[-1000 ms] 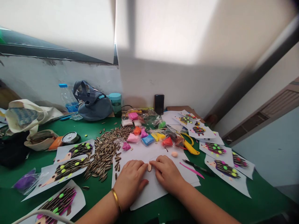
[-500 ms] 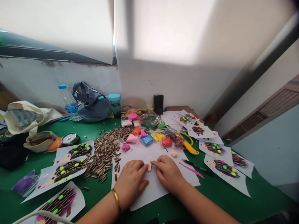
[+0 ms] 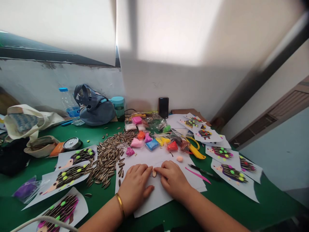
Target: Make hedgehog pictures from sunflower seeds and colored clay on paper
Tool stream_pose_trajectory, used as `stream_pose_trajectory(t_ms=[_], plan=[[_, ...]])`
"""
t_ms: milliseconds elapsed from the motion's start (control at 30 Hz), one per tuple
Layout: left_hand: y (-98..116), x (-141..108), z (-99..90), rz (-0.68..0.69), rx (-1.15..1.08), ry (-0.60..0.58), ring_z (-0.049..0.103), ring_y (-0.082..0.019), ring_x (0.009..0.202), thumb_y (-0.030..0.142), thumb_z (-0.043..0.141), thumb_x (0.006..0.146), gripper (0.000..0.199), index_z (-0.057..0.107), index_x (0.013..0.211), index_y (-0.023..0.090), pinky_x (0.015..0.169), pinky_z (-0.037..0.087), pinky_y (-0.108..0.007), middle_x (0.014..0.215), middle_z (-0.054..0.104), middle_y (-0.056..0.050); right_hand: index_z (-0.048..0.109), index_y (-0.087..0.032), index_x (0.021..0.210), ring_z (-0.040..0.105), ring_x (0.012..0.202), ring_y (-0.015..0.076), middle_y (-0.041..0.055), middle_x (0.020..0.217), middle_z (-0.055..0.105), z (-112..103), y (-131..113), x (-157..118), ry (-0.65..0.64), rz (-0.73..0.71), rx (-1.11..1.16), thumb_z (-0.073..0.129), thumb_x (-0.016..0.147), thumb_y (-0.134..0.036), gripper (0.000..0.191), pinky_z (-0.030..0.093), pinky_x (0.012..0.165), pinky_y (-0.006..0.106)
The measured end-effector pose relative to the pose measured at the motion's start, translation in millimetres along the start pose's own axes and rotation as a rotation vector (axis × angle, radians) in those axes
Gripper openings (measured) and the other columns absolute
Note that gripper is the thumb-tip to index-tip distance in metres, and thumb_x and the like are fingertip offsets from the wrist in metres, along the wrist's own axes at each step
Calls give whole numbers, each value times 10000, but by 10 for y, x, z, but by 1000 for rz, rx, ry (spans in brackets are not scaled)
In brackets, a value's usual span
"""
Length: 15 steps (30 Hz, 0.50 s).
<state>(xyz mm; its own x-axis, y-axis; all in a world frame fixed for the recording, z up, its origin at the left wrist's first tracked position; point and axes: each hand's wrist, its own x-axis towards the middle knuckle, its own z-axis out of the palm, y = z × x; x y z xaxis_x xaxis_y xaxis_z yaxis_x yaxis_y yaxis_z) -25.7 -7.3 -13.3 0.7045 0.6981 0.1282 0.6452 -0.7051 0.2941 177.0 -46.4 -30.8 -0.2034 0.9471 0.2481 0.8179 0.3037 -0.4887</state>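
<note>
A small flattened strip of peach clay point(image 3: 154, 173) lies on a sheet of white paper point(image 3: 154, 201). My left hand point(image 3: 136, 182) rests on the paper with its fingers stretched out, the index fingertip at the clay's upper left edge and the thumb spread apart. From the other side, my right hand point(image 3: 172, 177) touches the clay's upper end with its index fingertip, its palm down. Neither hand grasps anything. Faint pencil lines on the paper are mostly covered by my hands. A peach clay ball point(image 3: 180, 159) sits beyond my right hand.
Left of the paper is a heap of sunflower seeds point(image 3: 108, 158). Bagged coloured clay point(image 3: 152, 145), yellow-handled scissors point(image 3: 196, 152), a black pen point(image 3: 200, 170) and a pink strip tool point(image 3: 198, 175) lie around it. Finished hedgehog pictures point(image 3: 233, 175) flank both sides. A phone point(image 3: 163, 108) leans on the wall.
Both index fingertips have shifted slightly closer together at the clay's upper end, the right one moving a little left. Otherwise the hands and objects stay put.
</note>
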Motion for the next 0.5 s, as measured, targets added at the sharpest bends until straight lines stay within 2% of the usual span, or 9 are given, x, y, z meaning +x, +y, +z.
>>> stream_pose_trajectory(t_ms=[367, 500], plan=[[11, 28, -6, -4, 17, -21, 510, -284, 1101, 396, 709, 801, 522, 550, 1285, 282, 992, 381, -478, 1183, 585, -59, 702, -233, 1104, 527, 865, 207, 55, 913, 590, -3, 15, 3, 46, -4, 40, 525, 813, -42, 391, 422, 801, 347], [11, 24, -2, -1, 16, -22, 505, -283, 1102, 399, 709, 802, 527, 547, 1289, 281, 993, 376, -476, 1184, 584, -57, 714, -268, 1078, 526, 865, 205, 43, 904, 584, -14, 1, -7, 43, -19, 31, 541, 801, -40, 398, 412, 802, 352]])
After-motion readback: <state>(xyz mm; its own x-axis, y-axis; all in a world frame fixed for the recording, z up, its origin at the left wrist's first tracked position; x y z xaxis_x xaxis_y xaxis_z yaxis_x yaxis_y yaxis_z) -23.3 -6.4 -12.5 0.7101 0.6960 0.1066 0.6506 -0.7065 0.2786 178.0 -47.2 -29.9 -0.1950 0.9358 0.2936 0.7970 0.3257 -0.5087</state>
